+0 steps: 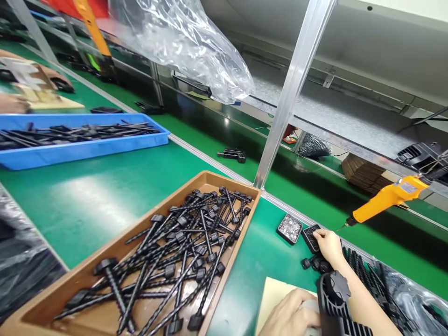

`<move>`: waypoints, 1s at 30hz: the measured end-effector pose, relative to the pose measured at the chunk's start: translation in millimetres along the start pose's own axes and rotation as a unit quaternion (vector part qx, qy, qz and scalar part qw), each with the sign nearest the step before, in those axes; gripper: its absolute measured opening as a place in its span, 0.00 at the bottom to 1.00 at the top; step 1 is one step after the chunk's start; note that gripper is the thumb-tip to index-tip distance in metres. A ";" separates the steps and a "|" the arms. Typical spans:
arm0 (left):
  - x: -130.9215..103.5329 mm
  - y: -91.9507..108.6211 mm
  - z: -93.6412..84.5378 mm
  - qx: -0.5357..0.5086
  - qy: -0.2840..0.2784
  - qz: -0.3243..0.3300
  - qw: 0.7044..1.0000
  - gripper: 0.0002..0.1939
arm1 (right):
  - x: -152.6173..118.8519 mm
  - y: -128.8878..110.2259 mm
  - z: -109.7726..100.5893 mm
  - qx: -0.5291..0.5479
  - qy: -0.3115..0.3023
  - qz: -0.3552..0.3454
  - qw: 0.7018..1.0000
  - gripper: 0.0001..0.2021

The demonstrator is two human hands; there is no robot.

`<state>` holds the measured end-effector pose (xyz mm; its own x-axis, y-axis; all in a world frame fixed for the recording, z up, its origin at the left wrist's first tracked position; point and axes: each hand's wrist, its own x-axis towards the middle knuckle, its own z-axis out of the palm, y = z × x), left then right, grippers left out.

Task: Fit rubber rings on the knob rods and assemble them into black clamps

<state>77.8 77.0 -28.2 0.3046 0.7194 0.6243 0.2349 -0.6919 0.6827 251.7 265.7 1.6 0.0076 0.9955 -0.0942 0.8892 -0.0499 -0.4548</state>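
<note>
My right hand (329,245) reaches into a small black tray (309,239) of tiny dark pieces, probably screws. Its fingers are pinched together, and whatever is between them is too small to see. At the bottom edge, my left hand (292,312) curls around a whitish piece (311,305) against a black plastic part (334,298) with a lobed knob and ribbed side. Under this hand lies a pale yellow board (271,294). Beside the black tray sits another small tray (290,227) of shiny silver pieces. Several black knobs (317,263) lie just below my right hand.
A brown bin (224,285) holds many black twisted rods. Farther left is a blue bin (87,151) of black rods; another person's hand (14,103) is behind it. An orange electric screwdriver (385,200) hangs at right. A metal post (285,107) rises behind the brown bin.
</note>
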 end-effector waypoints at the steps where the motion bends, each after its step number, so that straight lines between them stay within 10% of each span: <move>1: 0.2 -3.1 2.5 -0.005 0.018 0.014 1.000 0.16 | -1.0 -0.1 -2.2 0.015 0.004 0.005 1.000 0.10; 8: 3.3 9.4 -6.7 -0.110 -0.008 -0.015 0.994 0.39 | -42.2 -17.6 -49.1 0.164 0.035 -0.028 0.985 0.11; 18: 17.5 45.8 -28.9 -0.139 -0.046 -0.103 0.984 0.32 | -221.3 -71.4 -154.5 0.343 -0.131 -0.243 0.898 0.07; 30: 17.5 41.5 -26.9 -0.123 -0.049 -0.099 0.986 0.32 | -213.0 -83.9 -148.3 0.277 -0.186 -0.149 0.931 0.13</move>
<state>68.1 62.6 21.2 0.3662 0.8214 0.4373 0.0716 -0.4934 0.8669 243.3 69.8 191.2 -0.4513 0.8806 -0.1444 0.4543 0.0874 -0.8865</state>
